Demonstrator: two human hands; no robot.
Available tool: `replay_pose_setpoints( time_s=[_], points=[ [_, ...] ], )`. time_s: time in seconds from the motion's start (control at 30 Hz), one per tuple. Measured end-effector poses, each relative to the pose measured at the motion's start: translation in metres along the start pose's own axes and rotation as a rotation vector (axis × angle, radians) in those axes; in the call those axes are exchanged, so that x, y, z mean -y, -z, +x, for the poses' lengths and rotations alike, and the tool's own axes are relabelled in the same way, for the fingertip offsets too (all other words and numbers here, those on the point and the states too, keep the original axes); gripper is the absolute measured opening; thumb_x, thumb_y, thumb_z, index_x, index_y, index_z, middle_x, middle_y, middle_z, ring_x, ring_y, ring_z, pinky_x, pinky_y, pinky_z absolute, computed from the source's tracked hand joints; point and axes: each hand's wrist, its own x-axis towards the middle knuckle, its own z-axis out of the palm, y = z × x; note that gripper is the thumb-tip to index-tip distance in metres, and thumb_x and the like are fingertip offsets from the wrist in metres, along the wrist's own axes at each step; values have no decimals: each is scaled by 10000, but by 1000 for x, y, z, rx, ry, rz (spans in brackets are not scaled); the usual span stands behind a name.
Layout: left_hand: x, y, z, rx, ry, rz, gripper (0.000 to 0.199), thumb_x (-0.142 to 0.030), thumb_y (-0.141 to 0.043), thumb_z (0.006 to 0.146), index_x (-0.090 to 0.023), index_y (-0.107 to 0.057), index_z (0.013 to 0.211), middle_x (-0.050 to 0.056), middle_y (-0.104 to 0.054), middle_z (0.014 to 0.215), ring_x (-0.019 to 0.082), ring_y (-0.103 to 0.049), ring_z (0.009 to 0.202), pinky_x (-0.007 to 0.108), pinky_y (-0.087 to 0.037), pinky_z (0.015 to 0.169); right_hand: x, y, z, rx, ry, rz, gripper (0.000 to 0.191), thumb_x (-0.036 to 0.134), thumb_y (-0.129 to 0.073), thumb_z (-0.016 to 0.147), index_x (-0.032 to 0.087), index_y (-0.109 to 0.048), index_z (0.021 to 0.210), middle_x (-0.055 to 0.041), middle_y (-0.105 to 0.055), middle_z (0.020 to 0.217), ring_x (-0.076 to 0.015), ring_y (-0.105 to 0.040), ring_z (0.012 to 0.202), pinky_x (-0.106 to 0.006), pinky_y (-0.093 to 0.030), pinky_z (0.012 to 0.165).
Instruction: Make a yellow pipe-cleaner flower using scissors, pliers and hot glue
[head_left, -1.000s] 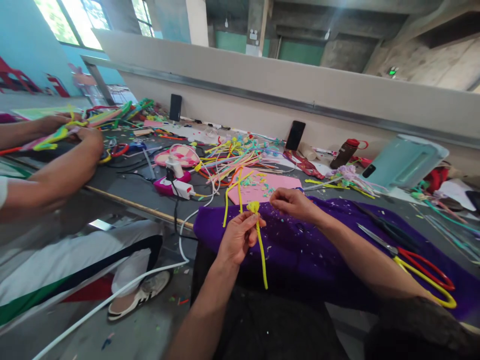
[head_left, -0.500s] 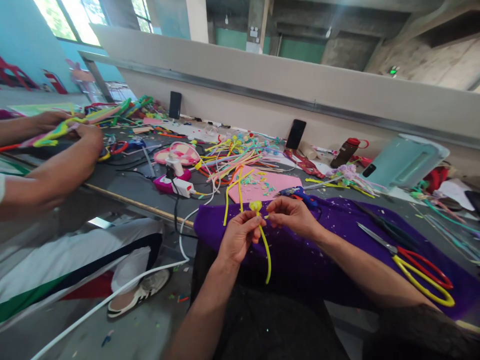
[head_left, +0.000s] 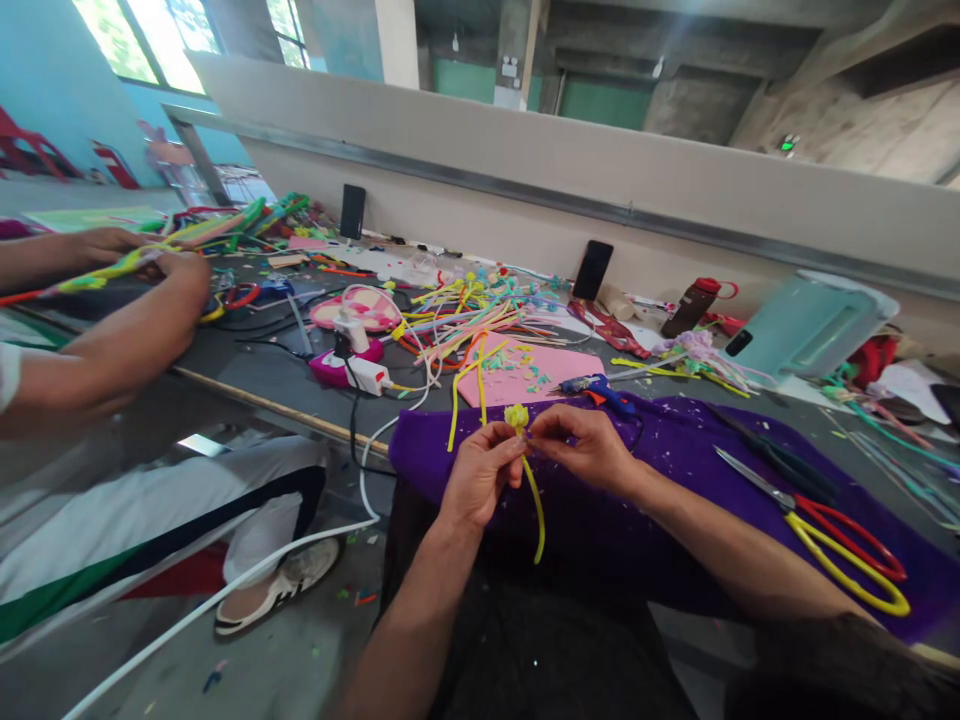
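Note:
Pinched in my left hand is a yellow pipe-cleaner flower, its bloom just above the fingertips and its long stem hanging below. My right hand meets it from the right, fingertips pressed together at the base of the bloom; what they grip is too small to tell. Beneath both hands lies a purple cloth. Two bent yellow pipe cleaners lie just beyond my left hand. A blue glue gun rests behind my right hand, beside a pink mat with small scraps.
Scissors with red and yellow handles lie at right. Behind are piled pipe cleaners, a phone, a bottle and a teal bin. A power strip with cables is at left, near another person's arms.
The yellow bloom has tilted and turned slightly to the right. My right fingertips have moved in against its base. At left, the other person's hands have shifted along their bundle.

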Motion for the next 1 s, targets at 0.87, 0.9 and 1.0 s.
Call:
replay_pose_setpoints(
  time_s=[0.87,0.9,1.0],
  points=[
    [0,-3,-3,-42,-13,39,244,-195,-737,575,-134,-555,726,-17,-587,592,15,-417,355,141,-302,342,-17,5,7,236,-392,590,198,296,-687,680,129,-594,731,24,-585,613,-51,-490,436,-154,-353,387],
    [0,-3,-3,-42,-11,39,244,-192,-739,571,-134,-559,725,-22,-579,589,15,-417,355,141,-305,341,-17,5,7,250,-387,601,196,294,-684,683,128,-595,738,22,-589,622,-49,-484,434,-155,-351,388],
    [0,-3,-3,-22,-6,37,242,-186,-741,567,-135,-571,730,-34,-558,579,11,-409,354,141,-310,343,-18,5,7,282,-367,625,204,300,-682,689,124,-602,753,13,-601,641,-44,-472,439,-158,-348,397]
  ],
)
